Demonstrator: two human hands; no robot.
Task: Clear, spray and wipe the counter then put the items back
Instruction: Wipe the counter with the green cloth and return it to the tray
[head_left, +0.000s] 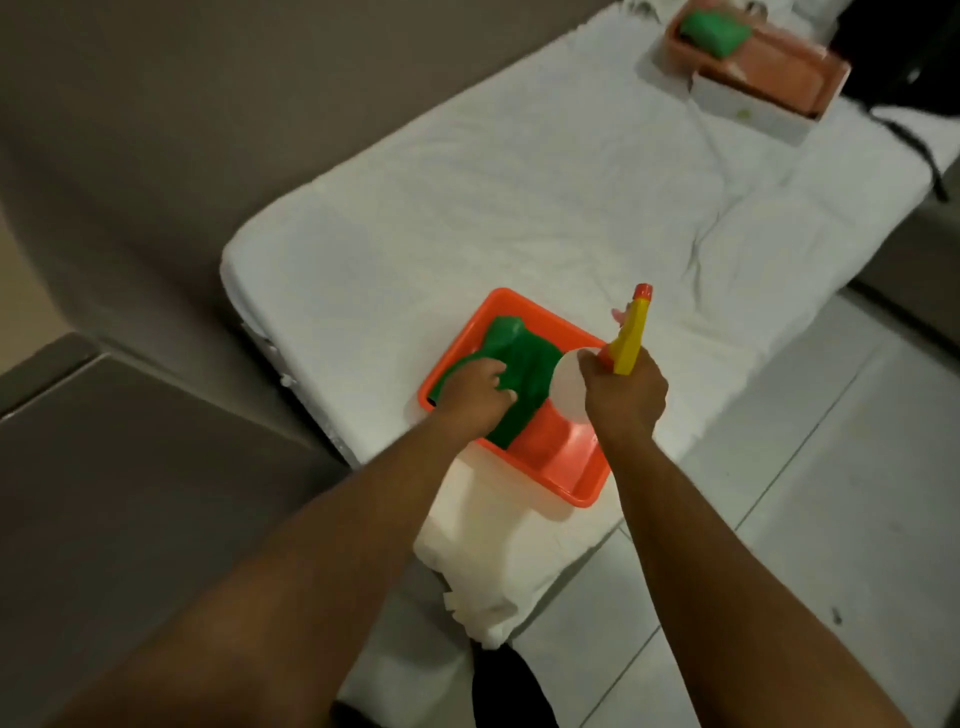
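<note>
Head view, single frame. Left hand (475, 387) reaches into the shallow orange plastic tray (571, 467) and is closed on the crumpled green cloth (524, 364), which lies inside the tray toward its far-left side. Right hand (626, 392) is clenched round the neck of a white spray bottle with yellow trigger head and red nozzle tip (631, 338); the bottle is held upright over the tray's right edge, whether it touches the tray cannot be told. The tray sits on the near end of the white cloth-covered counter (519, 182), partly over a folded white towel (483, 545). At the far end, well apart, a second orange tray with a green item (753, 67) rests on a white box. Judgement: step in hand is collecting the tools, cloth and sprayer, ahead of spraying; clearing looks incomplete since both trays are on the counter. Next move calls for lifting the cloth free of the tray, shifting the tray off, then aiming the nozzle at the bare surface.
</note>
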